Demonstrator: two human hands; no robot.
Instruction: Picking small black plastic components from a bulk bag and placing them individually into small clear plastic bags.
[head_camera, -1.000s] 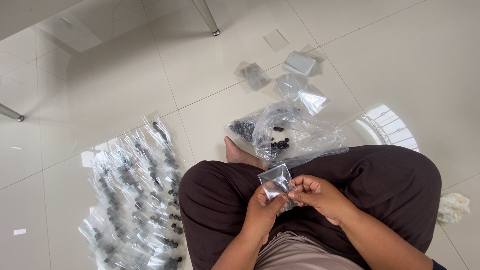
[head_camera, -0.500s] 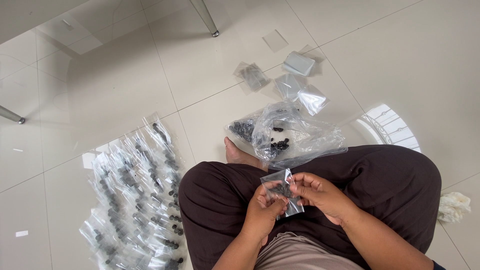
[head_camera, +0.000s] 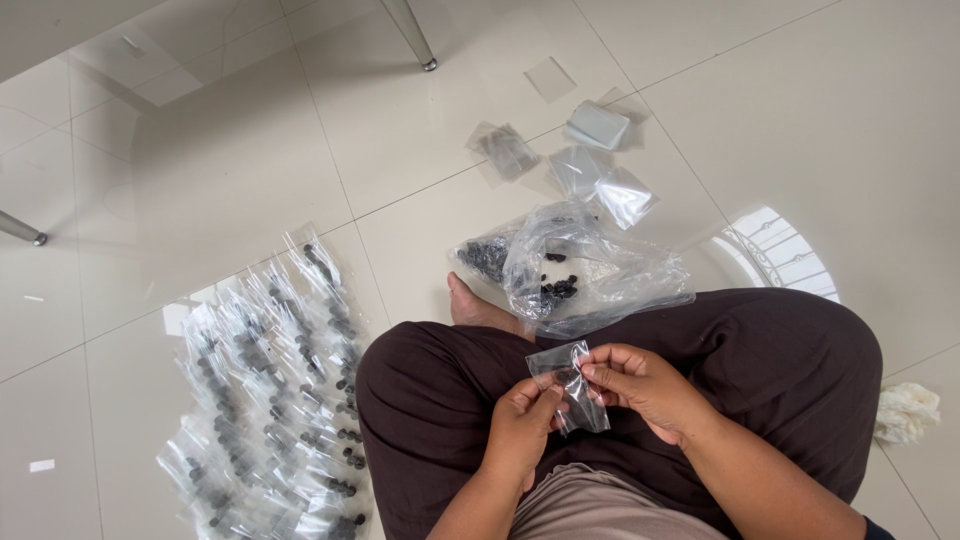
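Over my lap, my left hand (head_camera: 522, 428) and my right hand (head_camera: 642, 385) both pinch a small clear plastic bag (head_camera: 572, 385) with a small dark piece near its top. The bag hangs between the fingertips, above my dark brown trousers (head_camera: 780, 360). Just beyond my knees lies a large crumpled clear bag (head_camera: 590, 265) holding loose small black parts.
A heap of small filled clear bags (head_camera: 275, 400) lies on the white tiled floor at my left. Empty small bags (head_camera: 590, 165) are scattered further ahead. A white crumpled cloth (head_camera: 907, 411) sits at the right. Metal furniture legs (head_camera: 412, 35) stand at the top.
The small bag has tilted and dropped slightly between my fingers, and both hands have closed in on its top edge.
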